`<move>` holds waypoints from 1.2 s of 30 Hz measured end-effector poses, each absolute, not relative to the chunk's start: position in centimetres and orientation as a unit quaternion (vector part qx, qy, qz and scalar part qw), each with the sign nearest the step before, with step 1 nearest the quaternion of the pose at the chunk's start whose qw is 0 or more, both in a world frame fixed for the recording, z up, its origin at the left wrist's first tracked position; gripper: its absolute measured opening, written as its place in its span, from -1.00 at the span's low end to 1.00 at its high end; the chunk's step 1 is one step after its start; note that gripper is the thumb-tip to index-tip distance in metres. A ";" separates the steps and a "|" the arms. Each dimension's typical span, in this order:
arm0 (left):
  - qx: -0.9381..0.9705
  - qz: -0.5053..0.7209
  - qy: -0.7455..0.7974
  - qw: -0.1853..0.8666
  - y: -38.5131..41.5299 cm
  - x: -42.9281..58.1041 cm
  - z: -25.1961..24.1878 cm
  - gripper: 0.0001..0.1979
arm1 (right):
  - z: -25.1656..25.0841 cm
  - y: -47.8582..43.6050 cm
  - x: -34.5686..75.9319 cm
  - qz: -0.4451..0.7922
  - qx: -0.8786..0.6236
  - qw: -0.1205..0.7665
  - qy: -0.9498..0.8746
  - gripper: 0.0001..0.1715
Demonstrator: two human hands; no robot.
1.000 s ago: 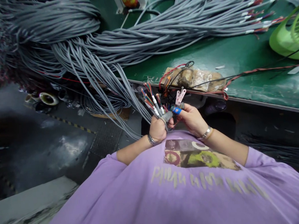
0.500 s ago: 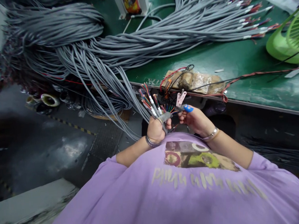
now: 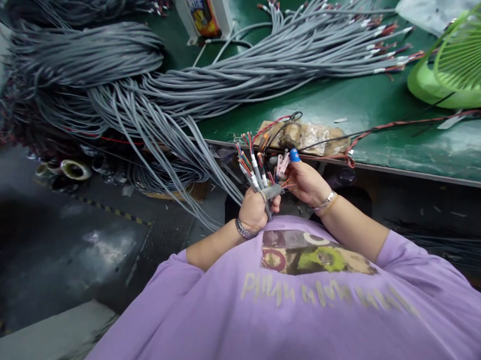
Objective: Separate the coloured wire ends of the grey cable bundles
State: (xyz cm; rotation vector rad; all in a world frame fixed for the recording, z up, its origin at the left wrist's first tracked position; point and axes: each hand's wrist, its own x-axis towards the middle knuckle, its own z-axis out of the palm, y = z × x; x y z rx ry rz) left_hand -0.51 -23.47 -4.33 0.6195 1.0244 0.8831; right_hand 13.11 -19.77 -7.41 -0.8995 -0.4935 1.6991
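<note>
Nearest to us spreads our purple shirt, with a printed picture on its chest. Just beyond it, our left hand, a metal watchband at its wrist, is closed in a fist round a bunch of grey cables. The bunch stands up out of the fist, in front of the bench's near edge, and coloured wires fan from its white-banded ends. To the right, our right hand is partly curled, its thumb raised under a blue cover; its fingers are near the wire ends, but we cannot tell whether they grip any. A pink clip shows between our hands, just beside that thumb.

Left of our left hand, loose cables hang over the edge of the green bench. A wrapped block lies along that edge, and a red and black cord runs rightward from there. Farther off, a big cable pile stretches across the bench, its stripped ends pointing right towards a green fan. A plastic bag lies at the far right.
</note>
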 end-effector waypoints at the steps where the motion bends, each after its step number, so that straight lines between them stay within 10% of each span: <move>1: 0.282 0.401 0.467 0.736 -23.5 -0.5 -4.3 -0.62 | -7.3 -19.8 13.0 0.716 -0.378 0.550 -0.205 -0.34; 20: 0.290 0.399 0.481 0.725 -24.2 -1.0 -4.4 -0.64 | -6.6 -20.1 13.3 0.744 -0.384 0.518 -0.171 -0.33; 28: 0.290 0.414 0.471 0.723 -24.0 -0.8 -4.0 -0.66 | -6.8 -20.0 13.5 0.730 -0.385 0.542 -0.159 -0.66; 36: 0.268 0.419 0.467 0.731 -23.4 -0.4 -4.1 -0.68 | -8.5 -19.8 13.0 0.728 -0.357 0.545 -0.214 -0.37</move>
